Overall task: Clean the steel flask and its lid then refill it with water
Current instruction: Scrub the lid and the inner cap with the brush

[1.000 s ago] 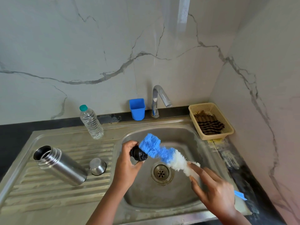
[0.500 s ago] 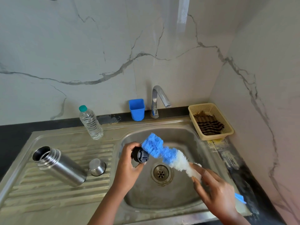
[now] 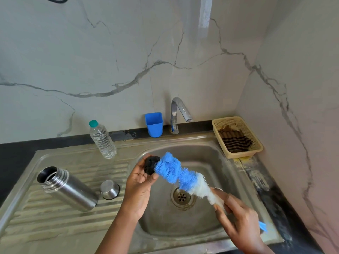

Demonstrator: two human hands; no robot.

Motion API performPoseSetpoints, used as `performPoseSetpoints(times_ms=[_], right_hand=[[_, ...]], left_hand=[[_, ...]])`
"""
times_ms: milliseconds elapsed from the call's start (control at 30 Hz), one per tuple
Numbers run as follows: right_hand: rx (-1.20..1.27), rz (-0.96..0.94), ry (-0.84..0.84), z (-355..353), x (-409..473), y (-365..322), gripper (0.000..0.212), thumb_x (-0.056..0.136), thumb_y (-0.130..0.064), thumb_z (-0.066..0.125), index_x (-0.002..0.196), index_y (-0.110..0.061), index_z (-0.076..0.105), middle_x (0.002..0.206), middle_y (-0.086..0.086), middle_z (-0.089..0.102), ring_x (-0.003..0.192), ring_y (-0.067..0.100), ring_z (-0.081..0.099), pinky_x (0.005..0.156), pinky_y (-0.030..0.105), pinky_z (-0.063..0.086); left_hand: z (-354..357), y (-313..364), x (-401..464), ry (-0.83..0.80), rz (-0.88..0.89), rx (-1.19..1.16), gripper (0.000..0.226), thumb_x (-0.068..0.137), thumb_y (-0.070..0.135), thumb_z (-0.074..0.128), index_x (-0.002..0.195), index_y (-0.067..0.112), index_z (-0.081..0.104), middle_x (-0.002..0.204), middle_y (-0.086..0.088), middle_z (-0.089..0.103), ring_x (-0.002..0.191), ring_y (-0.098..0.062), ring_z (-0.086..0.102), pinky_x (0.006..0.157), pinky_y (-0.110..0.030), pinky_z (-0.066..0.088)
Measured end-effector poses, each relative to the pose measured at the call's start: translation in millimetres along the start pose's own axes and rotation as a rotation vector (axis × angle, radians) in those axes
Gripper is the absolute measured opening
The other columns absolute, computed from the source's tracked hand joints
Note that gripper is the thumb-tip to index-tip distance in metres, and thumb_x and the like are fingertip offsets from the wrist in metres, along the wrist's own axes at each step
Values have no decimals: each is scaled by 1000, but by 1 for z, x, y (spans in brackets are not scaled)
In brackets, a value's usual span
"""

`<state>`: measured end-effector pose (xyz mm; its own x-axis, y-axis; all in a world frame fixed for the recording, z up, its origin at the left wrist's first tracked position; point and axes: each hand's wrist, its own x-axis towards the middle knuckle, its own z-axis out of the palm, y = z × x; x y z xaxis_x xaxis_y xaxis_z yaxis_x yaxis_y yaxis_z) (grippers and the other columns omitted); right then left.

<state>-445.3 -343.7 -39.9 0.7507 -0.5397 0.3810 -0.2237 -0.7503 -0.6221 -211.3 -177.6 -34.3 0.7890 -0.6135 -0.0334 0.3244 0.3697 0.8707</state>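
Flask (image 3: 68, 188) | lying (open mouth up-left) | axis diagonal on drainboard (image 3: 36, 215)

Tilted further back since a second ago: left hand (image 3: 140, 177), palm now more open toward the camera, black lid (image 3: 150, 165) pinched at the fingertips and turned more edge-on than before. Slid slightly along: bottle brush (image 3: 180, 176), blue bristle tip now pressed against the lid's right face rather than across its top. Shifted a little: right hand (image 3: 238, 216) on the white end of the brush, fingers blurred with motion, index finger stretched further along the bristles.
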Motion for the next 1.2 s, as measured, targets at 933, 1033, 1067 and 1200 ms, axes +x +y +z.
performPoseSetpoints(times_ms=[933,1033,1067,1200], right_hand=[[-52,111,106,-3,1,-12,41,85,-45,52,126,-50,53,68,-23,46,58,-5,45,46,13,40],[-14,76,94,-6,-5,-9,41,85,-43,54,125,-49,56,69,-19,51,55,-4,44,47,17,44],[-12,30,69,-6,-7,-9,40,85,-42,54,125,-46,58,75,-21,57,58,-5,48,49,18,46],[-11,36,66,0,-7,-13,40,85,-42,54,124,-48,57,90,-24,64,64,-6,56,54,18,49]], left_hand=[[30,-1,-7,31,-72,-76,92,47,32,99,126,9,57,123,-8,69,117,-17,64,88,-20,53],[25,-4,-6,20,-75,-125,63,76,24,83,131,10,57,128,-7,67,119,-17,63,88,-20,53],[23,-4,-6,19,-80,-133,48,86,15,71,132,11,57,128,-8,67,118,-18,63,87,-22,54],[21,-3,-5,30,-92,-169,51,86,10,66,135,7,54,135,-14,61,119,-22,62,92,-28,55]])
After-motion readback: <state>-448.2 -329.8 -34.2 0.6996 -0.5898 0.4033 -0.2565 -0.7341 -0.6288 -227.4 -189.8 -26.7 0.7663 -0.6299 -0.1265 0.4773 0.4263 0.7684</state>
